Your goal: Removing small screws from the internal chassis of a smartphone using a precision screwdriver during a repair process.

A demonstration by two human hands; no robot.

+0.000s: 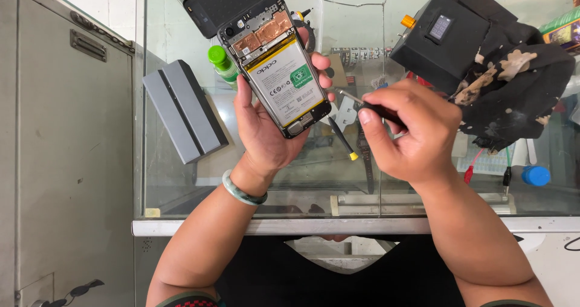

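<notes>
My left hand (263,129) holds an opened smartphone (275,71) upright, its back cover off, showing a white battery and copper shielding. The black back cover (226,5) hangs behind the phone's top. My right hand (411,132) is closed around a small black-handled screwdriver (356,102), whose metal tip points left toward the phone's lower right edge. A green bangle (241,192) sits on my left wrist.
Below lies a glass counter (181,186) with a metal front edge. A grey block (184,111) sits left, a green-capped bottle (222,62) behind the phone, a black box with a display (447,35) and stained dark cloth (519,89) right. A grey cabinet (66,162) stands left.
</notes>
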